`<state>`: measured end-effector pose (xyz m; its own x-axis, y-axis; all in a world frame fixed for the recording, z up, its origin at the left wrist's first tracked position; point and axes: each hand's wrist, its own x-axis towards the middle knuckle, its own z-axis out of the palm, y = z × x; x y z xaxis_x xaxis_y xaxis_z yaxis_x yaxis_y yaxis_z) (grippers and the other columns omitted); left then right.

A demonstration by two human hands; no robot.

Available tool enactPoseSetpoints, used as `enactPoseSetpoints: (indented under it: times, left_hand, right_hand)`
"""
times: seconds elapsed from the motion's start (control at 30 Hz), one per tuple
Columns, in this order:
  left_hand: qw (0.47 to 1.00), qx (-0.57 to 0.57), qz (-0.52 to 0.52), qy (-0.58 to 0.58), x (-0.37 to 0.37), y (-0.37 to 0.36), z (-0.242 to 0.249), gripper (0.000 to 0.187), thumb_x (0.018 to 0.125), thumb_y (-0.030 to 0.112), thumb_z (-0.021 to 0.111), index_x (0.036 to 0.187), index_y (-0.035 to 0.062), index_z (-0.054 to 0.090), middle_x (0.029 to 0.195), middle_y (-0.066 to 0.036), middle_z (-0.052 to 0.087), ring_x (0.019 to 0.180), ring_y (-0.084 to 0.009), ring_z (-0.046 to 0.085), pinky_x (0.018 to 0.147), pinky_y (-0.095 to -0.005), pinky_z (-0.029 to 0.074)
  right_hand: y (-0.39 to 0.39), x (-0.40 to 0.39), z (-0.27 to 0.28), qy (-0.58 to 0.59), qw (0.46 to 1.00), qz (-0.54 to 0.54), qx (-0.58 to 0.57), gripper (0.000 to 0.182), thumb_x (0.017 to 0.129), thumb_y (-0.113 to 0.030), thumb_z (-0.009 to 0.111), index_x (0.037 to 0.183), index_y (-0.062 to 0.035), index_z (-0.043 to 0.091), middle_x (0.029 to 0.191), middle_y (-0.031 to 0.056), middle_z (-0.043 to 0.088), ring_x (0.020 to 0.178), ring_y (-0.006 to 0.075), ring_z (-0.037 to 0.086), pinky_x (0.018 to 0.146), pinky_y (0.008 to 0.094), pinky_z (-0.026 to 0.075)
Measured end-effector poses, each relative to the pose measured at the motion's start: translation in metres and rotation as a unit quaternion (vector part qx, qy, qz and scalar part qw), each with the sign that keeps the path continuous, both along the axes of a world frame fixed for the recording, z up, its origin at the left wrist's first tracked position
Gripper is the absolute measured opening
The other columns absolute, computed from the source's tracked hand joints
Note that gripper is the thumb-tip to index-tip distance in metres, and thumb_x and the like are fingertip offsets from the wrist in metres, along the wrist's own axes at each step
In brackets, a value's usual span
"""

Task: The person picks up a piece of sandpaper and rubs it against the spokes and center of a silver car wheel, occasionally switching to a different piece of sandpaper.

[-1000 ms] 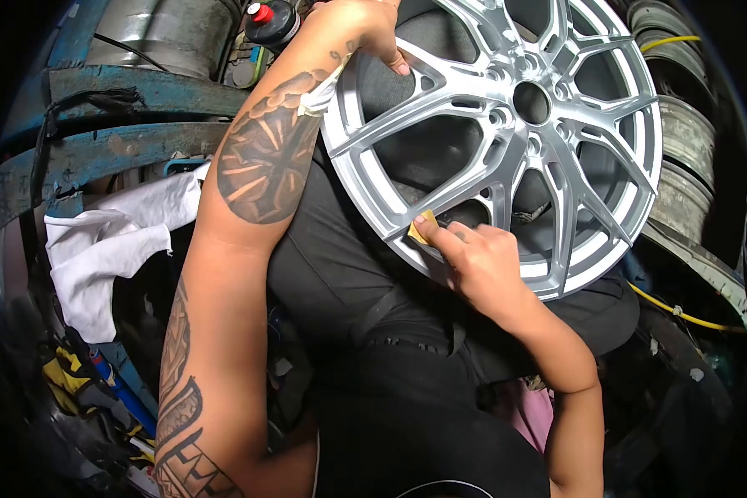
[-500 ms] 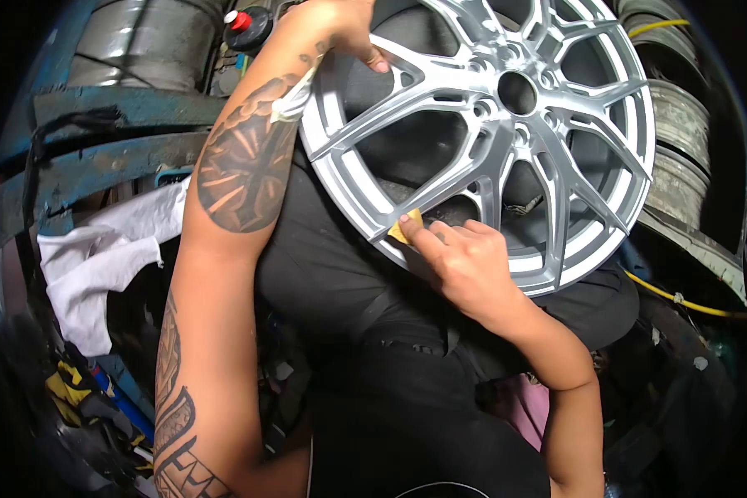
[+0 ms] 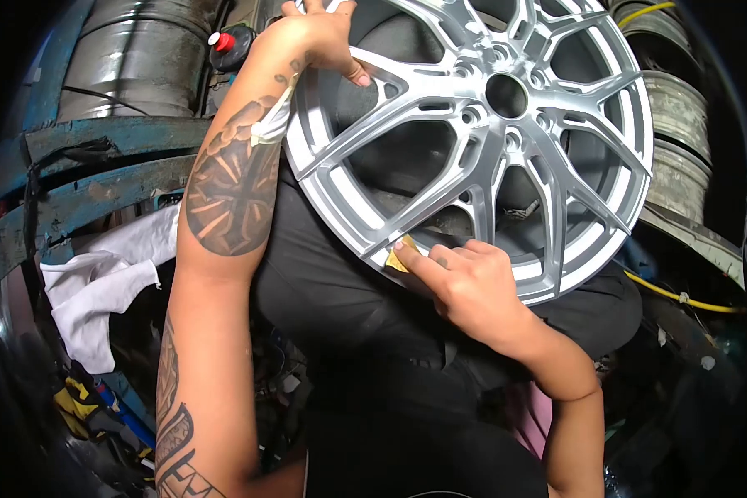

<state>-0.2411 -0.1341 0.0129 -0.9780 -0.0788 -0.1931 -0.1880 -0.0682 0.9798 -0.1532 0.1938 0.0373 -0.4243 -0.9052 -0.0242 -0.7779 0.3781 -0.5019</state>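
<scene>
A silver multi-spoke alloy wheel lies tilted across my lap, face up, its top edge out of frame. My left hand holds it at the upper left rim, thumb on the inner side by a spoke and the other fingers apart beyond the edge. At the lower left rim, my right hand pinches a small yellow piece of sandpaper. The index finger presses it against the outer lip near a spoke's end, while the remaining fingers are curled. Masking tape clings to my left forearm.
Bare metal rims stand at the upper left and right. A dark bottle with a red cap is behind my left forearm. A white cloth hangs by a blue metal frame. A yellow hose runs at right.
The view has shifted slightly, so the wheel appears lower and further left. My right hand has moved the sandpaper a little toward the rim's outer edge. More of my left fingers shows.
</scene>
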Motion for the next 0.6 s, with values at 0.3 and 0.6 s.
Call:
enactPoseSetpoints:
  times: [0.3, 0.6]
  left_hand:
    - [0.998, 0.059, 0.017, 0.018, 0.009, 0.004, 0.005, 0.052, 0.095, 0.037, 0.074, 0.127, -0.0030, 0.066, 0.104, -0.019, 0.066, 0.098, -0.0311, 0.067, 0.092, -0.0409, 0.055]
    - [0.996, 0.087, 0.018, 0.019, 0.013, 0.004, 0.008, 0.046, 0.099, 0.034, 0.071, 0.122, -0.0060, 0.069, 0.095, -0.017, 0.073, 0.091, -0.0274, 0.072, 0.089, -0.0370, 0.057]
  right_hand:
    - [-0.009, -0.006, 0.002, 0.026, 1.000, 0.015, 0.000, 0.047, 0.084, -0.012, 0.069, 0.130, -0.0074, 0.075, 0.070, 0.0007, 0.059, 0.056, 0.0163, 0.061, 0.056, 0.0321, 0.045]
    - [-0.008, -0.010, 0.019, 0.001, 0.997, 0.029, 0.067, 0.037, 0.086, -0.012, 0.068, 0.122, -0.0076, 0.077, 0.072, 0.0019, 0.065, 0.062, 0.0180, 0.069, 0.058, 0.0341, 0.048]
